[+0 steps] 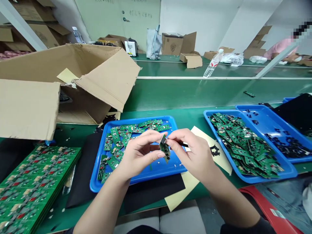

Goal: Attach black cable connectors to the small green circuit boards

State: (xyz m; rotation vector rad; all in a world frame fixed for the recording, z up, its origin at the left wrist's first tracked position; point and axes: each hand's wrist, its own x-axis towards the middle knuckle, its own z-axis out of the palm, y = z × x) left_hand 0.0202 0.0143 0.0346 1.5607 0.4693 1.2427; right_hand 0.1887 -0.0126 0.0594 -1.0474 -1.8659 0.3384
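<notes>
Above a blue tray (181,169), my left hand (140,151) pinches a small green circuit board (165,149) by its edges, tilted nearly on end. My right hand (195,152) is closed, with thumb and forefinger meeting at the board's upper right side. A thin dark piece (182,144) shows between the right fingers; its kind and most of its length are hidden. Several loose circuit boards (117,138) lie in the tray beneath, mostly on its left and far side.
Stacked green board panels (36,182) stand at left, before an open cardboard box (102,78). To the right, one blue tray (291,172) holds heaped boards and another (258,109) small black parts. A black cutout (214,150) lies on yellowish paper (225,162). A bottle (213,63) stands behind.
</notes>
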